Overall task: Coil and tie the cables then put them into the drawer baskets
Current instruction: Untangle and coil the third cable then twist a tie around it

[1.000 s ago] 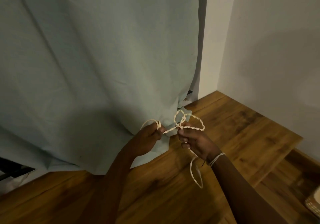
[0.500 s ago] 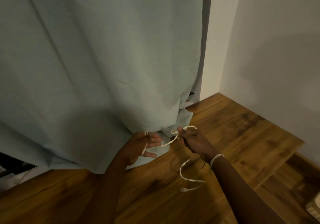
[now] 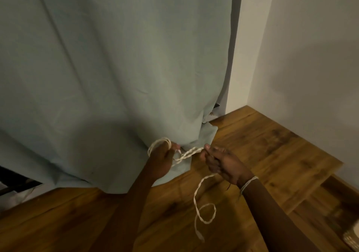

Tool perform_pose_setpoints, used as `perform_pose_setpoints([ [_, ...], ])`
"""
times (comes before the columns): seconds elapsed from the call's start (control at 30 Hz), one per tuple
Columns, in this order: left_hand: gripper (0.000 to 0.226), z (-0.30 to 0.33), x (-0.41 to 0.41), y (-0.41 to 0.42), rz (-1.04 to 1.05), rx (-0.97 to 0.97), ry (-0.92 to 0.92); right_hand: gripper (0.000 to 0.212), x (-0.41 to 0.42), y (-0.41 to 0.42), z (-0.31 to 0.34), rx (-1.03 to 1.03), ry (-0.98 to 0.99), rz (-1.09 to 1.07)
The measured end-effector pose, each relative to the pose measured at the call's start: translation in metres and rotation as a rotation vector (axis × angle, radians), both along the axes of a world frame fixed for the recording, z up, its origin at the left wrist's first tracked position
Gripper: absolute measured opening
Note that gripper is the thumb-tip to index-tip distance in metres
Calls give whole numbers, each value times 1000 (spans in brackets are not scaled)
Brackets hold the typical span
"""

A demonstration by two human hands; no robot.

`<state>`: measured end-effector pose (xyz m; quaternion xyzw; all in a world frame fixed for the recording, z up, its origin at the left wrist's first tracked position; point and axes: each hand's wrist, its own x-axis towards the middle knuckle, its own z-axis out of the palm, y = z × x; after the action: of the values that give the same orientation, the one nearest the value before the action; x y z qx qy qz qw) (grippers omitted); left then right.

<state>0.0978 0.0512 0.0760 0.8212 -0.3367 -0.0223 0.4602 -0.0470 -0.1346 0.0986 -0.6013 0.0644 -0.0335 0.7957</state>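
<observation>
A thin white twisted cable (image 3: 196,193) runs between both hands above the wooden floor. My left hand (image 3: 162,159) has loops of the cable wound round its fingers and grips them. My right hand (image 3: 221,164) pinches the cable a short way to the right, so a taut stretch spans the gap between the hands. From the right hand the loose tail hangs down, curls into a small loop and ends near the floor. No drawer basket is clearly in view.
A pale blue curtain (image 3: 116,67) hangs behind the hands and bunches on the wooden floor (image 3: 272,154). White walls (image 3: 310,57) form a corner at the right. A woven object (image 3: 352,238) peeks in at the lower right edge. A dark gap (image 3: 13,179) shows at far left.
The left hand has closed round its loops and another turn lies over its fingers. The right hand has slid along the cable, and the hanging tail has swung lower and curled.
</observation>
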Motion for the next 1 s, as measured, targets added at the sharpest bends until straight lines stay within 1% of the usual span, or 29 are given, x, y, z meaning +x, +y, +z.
perform_pose_setpoints([
  [0.03, 20, -1, -4, 0, -55, 160, 21, 37, 1, -2, 3, -32, -9, -34],
  [0.07, 23, 1, -8, 0, -97, 235, 107, 36, 3, -5, 5, -103, -12, -77],
  [0.13, 26, 9, -16, 1, -152, 199, 387, 36, 5, -10, 7, -269, -11, -175],
  [0.17, 26, 15, -20, 2, -173, 206, 488, 36, 4, -13, 8, -322, -14, -218],
  [0.2, 28, 20, -23, 4, -188, 253, 500, 35, 2, -16, 9, -370, -26, -252],
  [0.23, 30, 23, -24, 7, -202, 294, 472, 34, 0, -21, 10, -425, -46, -278],
  [0.3, 34, 29, -23, 13, -251, 306, 416, 29, -5, -30, 13, -518, -84, -339],
  [0.37, 32, 30, -18, 20, -292, 278, 454, 26, -9, -40, 15, -540, -103, -421],
  [0.4, 30, 31, -16, 24, -305, 253, 503, 25, -10, -44, 15, -554, -105, -473],
  [0.5, 29, 31, -16, 31, -335, 102, 741, 25, -8, -51, 11, -690, -57, -648],
  [0.53, 28, 30, -17, 32, -366, 36, 800, 25, -7, -53, 8, -716, -24, -732],
  [0.6, 33, 32, -22, 30, -453, -104, 902, 28, -3, -53, -1, -734, 10, -871],
  [0.63, 33, 34, -24, 29, -497, -149, 937, 28, -1, -51, -6, -765, 8, -875],
  [0.67, 33, 35, -24, 26, -544, -182, 968, 28, 3, -48, -13, -817, 7, -824],
  [0.77, 30, 39, -28, 17, -618, -253, 1057, 18, 10, -31, -28, -967, -59, -538],
  [0.8, 27, 39, -29, 15, -628, -277, 1073, 21, 11, -23, -32, -1051, -105, -480],
  [0.87, 21, 39, -29, 12, -630, -320, 1083, 45, 17, -10, -37, -1306, -198, -468],
  [0.9, 28, 38, -28, 12, -625, -352, 1094, 53, 20, -3, -35, -1388, -262, -478],
  [0.93, 40, 36, -26, 11, -614, -388, 1111, 55, 22, 3, -30, -1414, -348, -476],
  [0.97, 50, 35, -24, 11, -599, -424, 1128, 54, 23, 8, -26, -1374, -441, -452],
  [1.0, 54, 35, -23, 11, -586, -462, 1139, 53, 22, 9, -24, -1257, -510, -399],
])
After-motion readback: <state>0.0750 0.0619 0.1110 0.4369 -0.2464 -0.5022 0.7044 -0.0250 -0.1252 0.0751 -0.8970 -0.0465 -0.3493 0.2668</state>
